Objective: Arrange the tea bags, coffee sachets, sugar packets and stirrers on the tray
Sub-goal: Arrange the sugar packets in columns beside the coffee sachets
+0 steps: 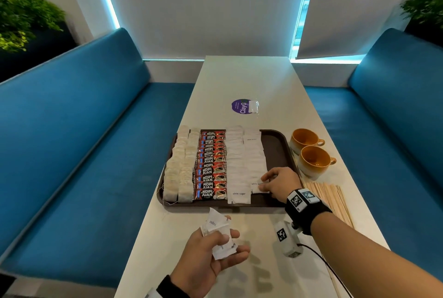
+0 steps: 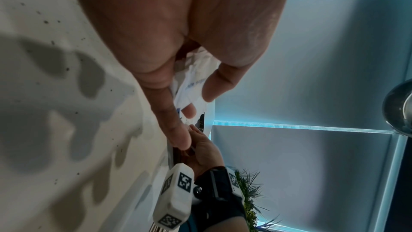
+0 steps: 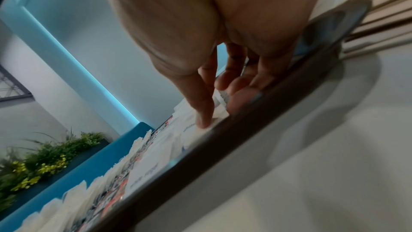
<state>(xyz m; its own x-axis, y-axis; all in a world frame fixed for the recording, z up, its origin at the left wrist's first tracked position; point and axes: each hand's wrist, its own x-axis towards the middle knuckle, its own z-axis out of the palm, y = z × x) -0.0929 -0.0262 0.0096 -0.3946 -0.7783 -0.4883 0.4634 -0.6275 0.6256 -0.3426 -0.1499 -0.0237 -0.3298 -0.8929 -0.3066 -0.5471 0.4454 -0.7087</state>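
Observation:
A brown tray (image 1: 275, 140) lies on the white table (image 1: 251, 77). It carries two columns of tea bags (image 1: 179, 166), one column of red coffee sachets (image 1: 212, 166) and two columns of white sugar packets (image 1: 242, 156). My right hand (image 1: 265, 182) pinches a sugar packet (image 1: 257, 188) at the near end of the right sugar column; in the right wrist view the thumb (image 3: 204, 123) presses on it just inside the tray rim (image 3: 223, 142). In front of the tray, my left hand (image 1: 230, 237) grips a bundle of sugar packets (image 1: 215, 225), also seen as the packets (image 2: 189, 84). Wooden stirrers (image 1: 328, 199) lie on the table right of the tray.
Two orange cups (image 1: 304, 139) (image 1: 314, 160) stand just right of the tray's far corner. A purple sticker (image 1: 239, 106) and a small clear packet (image 1: 254, 106) sit beyond the tray. Blue benches (image 1: 84, 142) flank the table. The tray's right strip is bare.

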